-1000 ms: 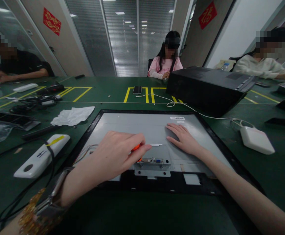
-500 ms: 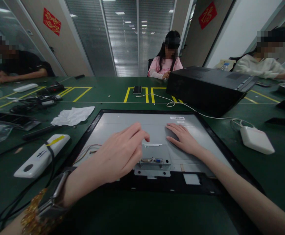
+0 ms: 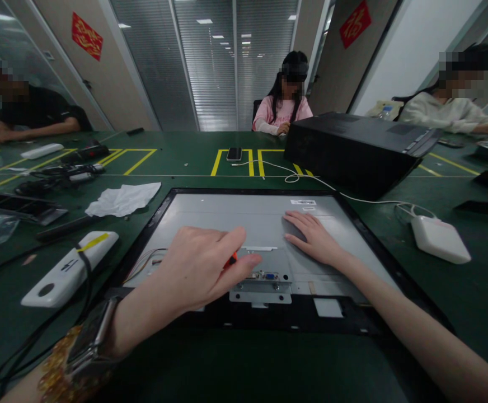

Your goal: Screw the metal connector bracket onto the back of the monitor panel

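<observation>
My left hand [image 3: 210, 263] is closed around a small orange-red object [image 3: 230, 260], mostly hidden by the fingers, so I cannot tell its kind. It hovers over the metal bracket [image 3: 264, 257] with video ports on the back of a flat display panel [image 3: 202, 212]. A blue VGA port [image 3: 270, 276] shows just right of the thumb. With fingers spread, my right hand [image 3: 311, 238] lies flat on the panel's grey metal back, right of the bracket. Thin wires [image 3: 145, 260] run across the panel left of my left hand.
Left of the panel lie a white power strip [image 3: 70, 268], a crumpled tissue [image 3: 124, 200] and tangled black cables [image 3: 59, 176]. Behind are a phone [image 3: 234, 154] and a large black case [image 3: 353, 151]. A white adapter [image 3: 440, 239] lies right. Several people sit around the table.
My left hand has rolled over, bringing the thumb forward to the right and showing the orange-red object. The right hand has stayed flat on the panel.
</observation>
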Demonstrator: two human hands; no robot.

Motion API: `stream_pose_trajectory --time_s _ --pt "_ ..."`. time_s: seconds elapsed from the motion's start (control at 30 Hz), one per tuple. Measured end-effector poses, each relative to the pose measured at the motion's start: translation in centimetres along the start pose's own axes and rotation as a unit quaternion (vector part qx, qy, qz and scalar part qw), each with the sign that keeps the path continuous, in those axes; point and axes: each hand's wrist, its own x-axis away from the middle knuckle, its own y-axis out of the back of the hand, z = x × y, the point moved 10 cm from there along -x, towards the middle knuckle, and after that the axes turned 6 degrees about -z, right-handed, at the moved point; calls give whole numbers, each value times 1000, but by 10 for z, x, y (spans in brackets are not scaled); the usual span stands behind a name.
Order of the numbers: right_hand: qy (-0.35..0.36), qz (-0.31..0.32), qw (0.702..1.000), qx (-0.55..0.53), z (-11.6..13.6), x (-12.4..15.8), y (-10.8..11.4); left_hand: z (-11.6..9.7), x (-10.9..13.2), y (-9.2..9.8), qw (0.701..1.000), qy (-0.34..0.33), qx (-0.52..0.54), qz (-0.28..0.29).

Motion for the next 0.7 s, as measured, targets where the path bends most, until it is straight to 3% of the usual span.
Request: stream_pose_trajectory --time_s 0.23,0.37,0.7 --pt "4 -2 1000 -5 0 1 0 3 -2 2 999 5 -49 19" --pt "6 -6 1000 -8 -1 1 -1 5 0 -5 999 24 1 32" --pt "6 -2 1000 6 0 0 -1 4 4 -6 1000 3 12 -3"
